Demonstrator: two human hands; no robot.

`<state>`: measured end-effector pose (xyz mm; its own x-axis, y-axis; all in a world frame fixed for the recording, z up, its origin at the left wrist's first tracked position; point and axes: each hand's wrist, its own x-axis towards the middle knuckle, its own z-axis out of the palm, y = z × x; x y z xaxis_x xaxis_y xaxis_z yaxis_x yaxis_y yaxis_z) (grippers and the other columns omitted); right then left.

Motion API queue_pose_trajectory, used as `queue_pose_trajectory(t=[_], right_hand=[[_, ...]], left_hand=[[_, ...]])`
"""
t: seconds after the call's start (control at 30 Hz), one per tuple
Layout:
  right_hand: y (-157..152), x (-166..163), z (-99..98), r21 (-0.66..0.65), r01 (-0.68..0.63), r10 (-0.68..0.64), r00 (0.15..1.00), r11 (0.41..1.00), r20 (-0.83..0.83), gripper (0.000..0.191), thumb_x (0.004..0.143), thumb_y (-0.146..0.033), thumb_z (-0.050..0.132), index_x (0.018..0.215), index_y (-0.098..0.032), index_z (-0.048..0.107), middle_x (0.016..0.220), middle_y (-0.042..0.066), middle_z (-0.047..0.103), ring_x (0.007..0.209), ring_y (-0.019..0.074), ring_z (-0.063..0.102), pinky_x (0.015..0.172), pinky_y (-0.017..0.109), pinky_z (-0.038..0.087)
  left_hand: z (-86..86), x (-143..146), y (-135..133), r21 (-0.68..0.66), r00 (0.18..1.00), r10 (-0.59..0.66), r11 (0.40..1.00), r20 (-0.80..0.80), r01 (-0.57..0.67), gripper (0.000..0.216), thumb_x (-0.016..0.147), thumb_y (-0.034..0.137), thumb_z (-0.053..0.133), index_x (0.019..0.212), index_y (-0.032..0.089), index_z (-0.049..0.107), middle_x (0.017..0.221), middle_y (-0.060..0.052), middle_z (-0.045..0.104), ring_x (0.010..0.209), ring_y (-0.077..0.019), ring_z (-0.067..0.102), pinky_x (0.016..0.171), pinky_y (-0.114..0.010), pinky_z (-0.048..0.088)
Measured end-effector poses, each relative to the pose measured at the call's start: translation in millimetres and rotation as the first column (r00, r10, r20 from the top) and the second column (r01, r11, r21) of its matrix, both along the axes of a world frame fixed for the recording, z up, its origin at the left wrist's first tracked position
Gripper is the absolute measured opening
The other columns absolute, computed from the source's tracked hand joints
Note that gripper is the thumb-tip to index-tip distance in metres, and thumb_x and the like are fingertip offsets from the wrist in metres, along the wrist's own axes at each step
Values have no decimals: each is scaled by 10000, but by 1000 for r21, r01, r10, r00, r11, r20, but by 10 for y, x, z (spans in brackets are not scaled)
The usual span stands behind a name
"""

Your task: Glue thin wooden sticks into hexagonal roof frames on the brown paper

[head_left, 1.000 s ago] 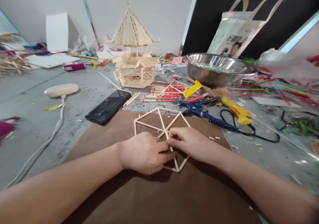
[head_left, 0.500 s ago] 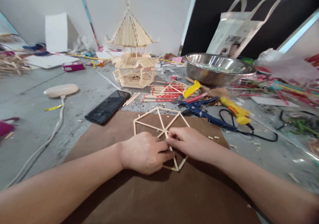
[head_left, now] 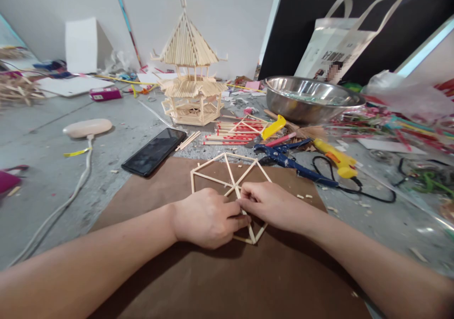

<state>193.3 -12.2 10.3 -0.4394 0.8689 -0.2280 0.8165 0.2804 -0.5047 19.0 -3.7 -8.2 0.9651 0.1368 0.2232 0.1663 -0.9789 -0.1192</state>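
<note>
A flat hexagon frame of thin wooden sticks (head_left: pixel 216 168), with spokes meeting at its middle, lies on a brown mat (head_left: pixel 227 271). My left hand (head_left: pixel 205 217) rests on the frame's near left part, fingers curled and pinching a spoke near the centre. My right hand (head_left: pixel 273 204) meets it from the right, fingertips pressed together on the same spoke. The near left side of the frame is hidden under my left hand.
Behind the mat stand a stick pagoda model (head_left: pixel 189 68), a black phone (head_left: pixel 154 151), red and plain sticks (head_left: pixel 236 131), blue pliers (head_left: pixel 291 160), a yellow glue gun (head_left: pixel 336 158) with black cord, a steel bowl (head_left: pixel 312 97) and a tote bag (head_left: pixel 340 35). A white cable (head_left: pixel 71 191) runs at left.
</note>
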Motion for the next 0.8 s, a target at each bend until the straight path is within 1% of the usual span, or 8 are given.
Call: queue_pose_trajectory(t=[0.4, 0.8], right_hand=[[0, -19, 39, 3, -15, 15, 999, 1000, 32, 159, 756, -237, 390, 619, -176, 443, 581, -14, 527, 520, 84, 427, 452, 195, 229], [13, -4, 11, -10, -15, 15, 1000, 1000, 9, 168, 753, -278, 409, 629, -176, 454, 584, -14, 528, 522, 85, 425, 452, 195, 227]], left_hand=[[-14, 12, -6, -6, 1000, 2, 1000, 11, -2, 280, 757, 223, 360, 979, 182, 525, 732, -4, 567, 498, -120, 498, 387, -266, 332], [-21, 9, -2, 4, 1000, -1, 1000, 16, 1, 281, 754, 221, 366, 974, 172, 533, 726, -16, 571, 497, -111, 500, 389, -253, 322]])
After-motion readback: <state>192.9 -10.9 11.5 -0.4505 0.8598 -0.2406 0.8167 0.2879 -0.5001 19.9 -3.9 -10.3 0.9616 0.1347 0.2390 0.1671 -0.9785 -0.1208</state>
